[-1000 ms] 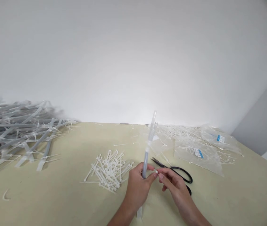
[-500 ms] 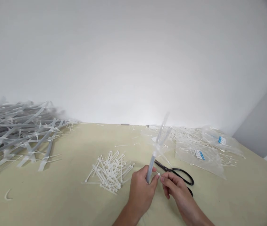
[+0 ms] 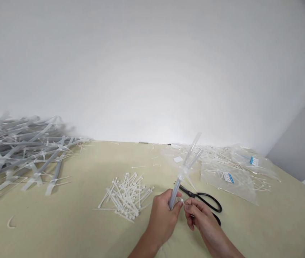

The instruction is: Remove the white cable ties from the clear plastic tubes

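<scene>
My left hand (image 3: 163, 216) is closed around the lower end of a translucent plastic tube (image 3: 175, 193), which tilts up and to the right. The tube meets a clear forked connector (image 3: 181, 172), and two thin, ribbed clear branches (image 3: 192, 148) spread from its top. A white cable tie (image 3: 182, 200) has its small head showing between my hands. The fingertips of my right hand (image 3: 199, 215) pinch this tie beside my left thumb. Black-handled scissors (image 3: 209, 200) lie just behind my right hand, which partly covers them.
Left of my hands lies a pile of white cable ties (image 3: 128, 195). Clear plastic bags (image 3: 229, 179) with blue labels and more ties lie at the right rear. A large heap of grey tube assemblies (image 3: 26, 150) fills the far left, against the white wall (image 3: 152, 71).
The tube's upper end and forked branches have tipped slightly right and down. My right fingers still pinch the cable tie close to my left thumb.
</scene>
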### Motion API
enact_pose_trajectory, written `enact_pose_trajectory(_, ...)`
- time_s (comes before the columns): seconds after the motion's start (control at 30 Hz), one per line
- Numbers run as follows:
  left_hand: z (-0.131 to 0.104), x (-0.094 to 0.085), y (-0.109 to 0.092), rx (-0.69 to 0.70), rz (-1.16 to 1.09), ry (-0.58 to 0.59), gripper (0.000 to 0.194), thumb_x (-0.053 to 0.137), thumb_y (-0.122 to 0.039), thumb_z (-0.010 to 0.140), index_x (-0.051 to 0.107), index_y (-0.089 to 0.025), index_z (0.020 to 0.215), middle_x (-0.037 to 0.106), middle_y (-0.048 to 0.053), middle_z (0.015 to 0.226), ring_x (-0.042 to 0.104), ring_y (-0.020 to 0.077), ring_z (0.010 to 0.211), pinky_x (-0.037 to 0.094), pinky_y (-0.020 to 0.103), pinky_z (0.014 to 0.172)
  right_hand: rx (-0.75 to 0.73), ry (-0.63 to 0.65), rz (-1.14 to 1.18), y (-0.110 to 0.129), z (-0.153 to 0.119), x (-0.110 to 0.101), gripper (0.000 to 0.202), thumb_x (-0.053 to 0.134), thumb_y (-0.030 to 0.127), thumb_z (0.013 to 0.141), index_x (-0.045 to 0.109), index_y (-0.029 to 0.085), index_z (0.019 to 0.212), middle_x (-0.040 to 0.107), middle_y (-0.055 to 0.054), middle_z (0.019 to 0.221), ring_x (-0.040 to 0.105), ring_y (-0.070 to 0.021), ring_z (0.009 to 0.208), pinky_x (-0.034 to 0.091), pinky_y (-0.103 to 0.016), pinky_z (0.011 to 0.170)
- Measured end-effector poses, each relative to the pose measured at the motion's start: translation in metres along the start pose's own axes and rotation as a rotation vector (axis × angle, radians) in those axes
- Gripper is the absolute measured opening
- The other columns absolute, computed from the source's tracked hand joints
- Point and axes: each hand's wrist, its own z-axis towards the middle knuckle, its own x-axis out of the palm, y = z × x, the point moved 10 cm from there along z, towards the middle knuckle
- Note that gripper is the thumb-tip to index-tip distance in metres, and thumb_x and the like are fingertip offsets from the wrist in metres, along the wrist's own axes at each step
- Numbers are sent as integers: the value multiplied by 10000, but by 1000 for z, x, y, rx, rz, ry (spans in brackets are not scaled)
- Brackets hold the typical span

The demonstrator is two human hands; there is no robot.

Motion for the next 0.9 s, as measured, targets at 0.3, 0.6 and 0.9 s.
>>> enact_pose_trajectory(0.3,5,0,10,-111,-287,47,370,617,-426,749,615,-196,1039,590,0,785,406,62,458,330,211,447,-155,-84,-302,14,2,-16,317,567,499,797,560,186,753,451,28,618,431,-124,581,366,-230,519)
enact_pose_trajectory(0.6,7,13,28,-251,-521,120,459,696,-381,685,572,-161,1068,633,11,802,395,29,329,310,197,336,-421,-57,-595,38,-10,-1,235,489,407,876,595,208,811,593,-25,787,552,-166,729,411,-251,623)
enact_pose_trajectory(0.9,5,16,25,-278,-720,154,521,730,-327,679,543,-150,1132,615,-18,750,357,6,316,329,209,383,-416,-35,-578,40,-12,5,225,473,386,886,575,207,795,591,-15,751,543,-161,688,406,-245,608)
